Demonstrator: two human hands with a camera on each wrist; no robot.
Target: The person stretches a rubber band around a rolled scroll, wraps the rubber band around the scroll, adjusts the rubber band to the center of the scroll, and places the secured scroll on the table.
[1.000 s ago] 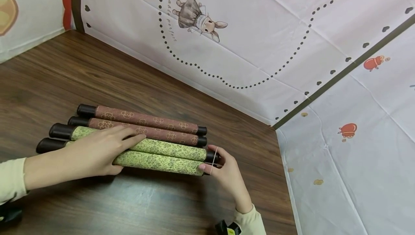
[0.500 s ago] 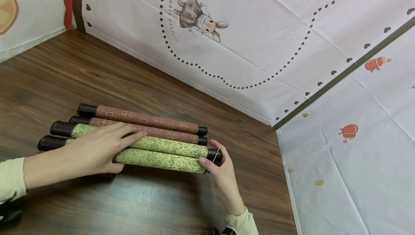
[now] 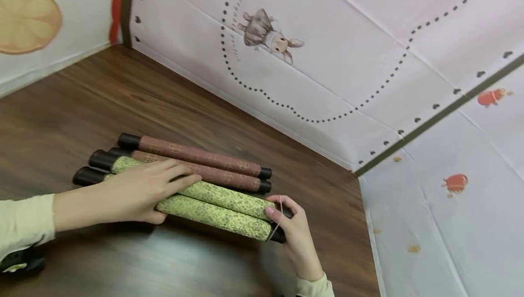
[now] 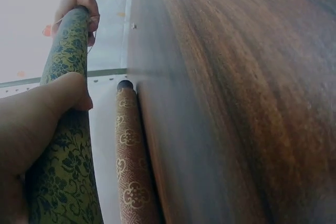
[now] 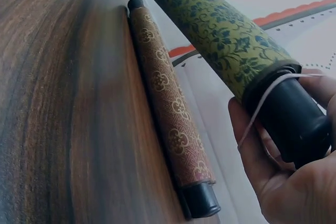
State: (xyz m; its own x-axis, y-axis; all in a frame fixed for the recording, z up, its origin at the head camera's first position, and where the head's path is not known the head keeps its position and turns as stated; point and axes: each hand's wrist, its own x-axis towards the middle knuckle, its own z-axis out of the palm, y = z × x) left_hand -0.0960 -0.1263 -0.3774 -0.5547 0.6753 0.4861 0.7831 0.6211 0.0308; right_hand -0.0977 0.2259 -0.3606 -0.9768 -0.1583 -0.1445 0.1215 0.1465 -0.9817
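Observation:
Two green floral hanging scrolls with black knobs, an upper one [image 3: 233,199] and a lower one [image 3: 217,219], lie side by side. My left hand [image 3: 135,192] grips them around the middle, its thumb on the near side. At their right ends my right hand [image 3: 300,235] holds a thin pale elastic band [image 5: 270,87], which is stretched across the black knobs. Its thumb rests near the edge of the green cloth. In both wrist views the green pair is raised off the table.
Two reddish-brown scrolls, one farther back [image 3: 200,155] and one nearer [image 3: 223,178], lie just behind the green pair on the dark wooden table [image 3: 196,265]. Printed cloth walls, one at the back [image 3: 327,51] and one on the right [image 3: 409,215], bound the table.
The green pair's right end has swung nearer, opening a gap from the brown scrolls. The band has shifted at the knobs, and both lower knob and right thumb have moved. The head view has shifted.

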